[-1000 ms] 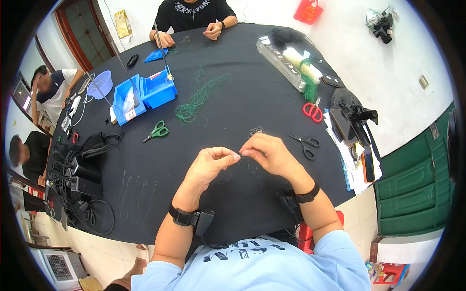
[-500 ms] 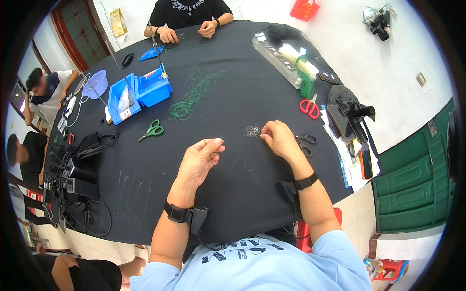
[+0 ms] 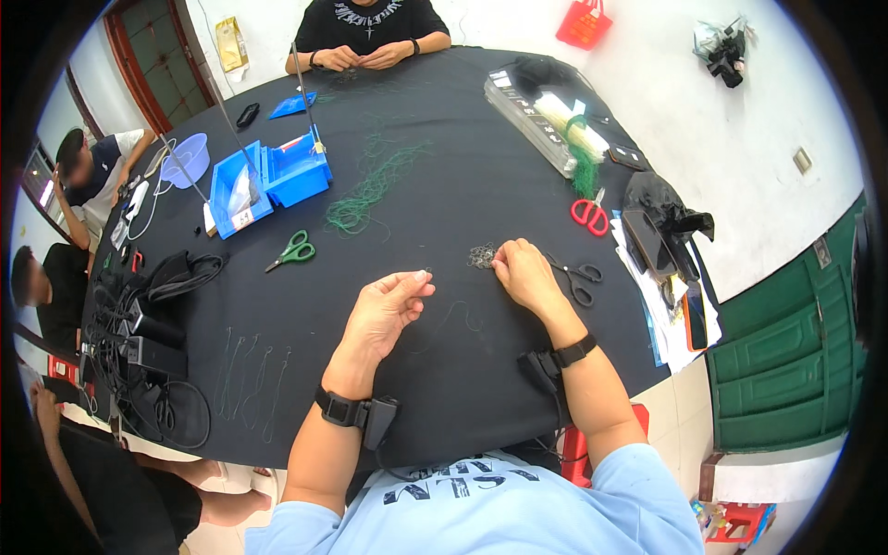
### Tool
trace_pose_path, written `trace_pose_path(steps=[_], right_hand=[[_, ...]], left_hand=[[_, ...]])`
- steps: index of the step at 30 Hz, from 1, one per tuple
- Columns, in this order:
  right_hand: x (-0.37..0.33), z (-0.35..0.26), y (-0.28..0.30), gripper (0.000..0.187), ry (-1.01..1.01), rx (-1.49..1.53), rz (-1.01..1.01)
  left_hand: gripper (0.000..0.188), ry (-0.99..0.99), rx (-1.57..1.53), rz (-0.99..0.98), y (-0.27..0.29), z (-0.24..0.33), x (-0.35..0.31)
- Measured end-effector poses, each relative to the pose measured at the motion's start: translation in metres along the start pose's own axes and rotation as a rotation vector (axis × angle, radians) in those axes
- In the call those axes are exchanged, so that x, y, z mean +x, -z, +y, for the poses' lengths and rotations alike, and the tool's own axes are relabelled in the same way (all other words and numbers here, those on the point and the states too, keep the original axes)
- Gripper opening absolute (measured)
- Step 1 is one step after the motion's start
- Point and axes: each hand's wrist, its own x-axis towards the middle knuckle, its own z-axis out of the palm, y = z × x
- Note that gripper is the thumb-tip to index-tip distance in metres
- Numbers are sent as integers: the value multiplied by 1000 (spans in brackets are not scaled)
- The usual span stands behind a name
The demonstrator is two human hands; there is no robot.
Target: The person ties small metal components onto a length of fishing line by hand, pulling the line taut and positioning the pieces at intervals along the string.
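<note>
My left hand (image 3: 388, 307) is raised over the middle of the black-covered table, thumb and forefinger pinched on a tiny dark hook-like piece (image 3: 428, 270). To its right, my right hand (image 3: 525, 274) rests with curled fingertips at the edge of a small pile of fine metal pieces (image 3: 482, 256), which look like hooks. Whether those fingers grip one is hidden. A thin, faint line (image 3: 470, 319) lies curled on the cloth between the hands. Black scissors (image 3: 583, 277) lie just right of my right hand.
Green scissors (image 3: 294, 250), a tangle of green thread (image 3: 356, 205) and blue bins (image 3: 239, 194) stand beyond my left hand. Several thin lines (image 3: 245, 379) lie at left, near black cables (image 3: 166, 338). Red scissors (image 3: 590, 215) and papers (image 3: 655, 319) lie right. A person (image 3: 365, 46) works opposite.
My right hand has shifted slightly left and down, closer against the metal pile. My left hand keeps its pinch, moved only a little. The person opposite has brought both hands together.
</note>
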Motion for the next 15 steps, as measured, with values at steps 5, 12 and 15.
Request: trace_pose_path(steps=[5, 12, 15], right_hand=[[1, -2, 1, 17, -21, 28, 18], [1, -3, 4, 18, -33, 6, -6], [1, -1, 6, 18, -64, 52, -14]], left_hand=[[18, 4, 9, 1, -1, 0, 0], [18, -1, 16, -11, 2, -2, 2], [18, 3, 15, -9, 2, -2, 2]])
